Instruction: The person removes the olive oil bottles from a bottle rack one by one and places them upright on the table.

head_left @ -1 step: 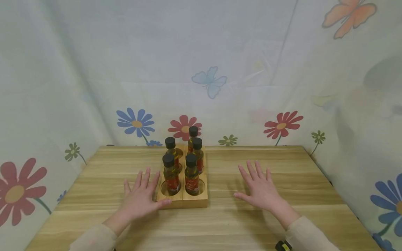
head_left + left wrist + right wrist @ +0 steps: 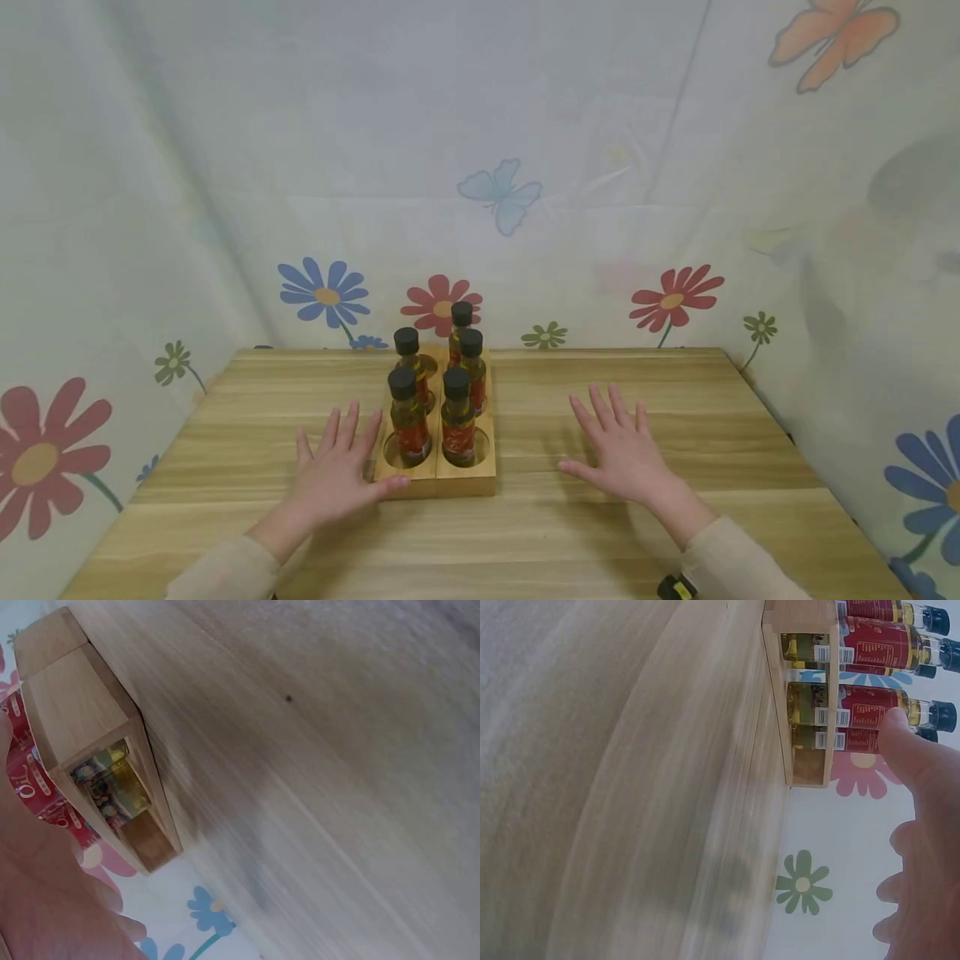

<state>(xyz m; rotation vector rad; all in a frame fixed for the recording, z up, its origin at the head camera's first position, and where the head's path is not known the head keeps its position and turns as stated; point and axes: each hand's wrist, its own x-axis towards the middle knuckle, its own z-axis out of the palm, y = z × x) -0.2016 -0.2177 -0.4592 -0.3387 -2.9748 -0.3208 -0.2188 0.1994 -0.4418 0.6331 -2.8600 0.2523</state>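
A wooden bottle rack with a seam down its middle stands left of centre on the table. Several small glass bottles with black caps and red labels stand in its round holes, including a front left bottle and a front right bottle. One hole at the back left shows bare. My left hand spreads its fingers beside the rack's front left corner, the thumb overlapping the front edge in the head view. Well to the right of the rack, my right hand hovers over the table with fingers spread, holding nothing.
The wood-grain table reaches back to a pale curtain printed with flowers and butterflies, which also hangs at both sides. A small black object shows by the right sleeve.
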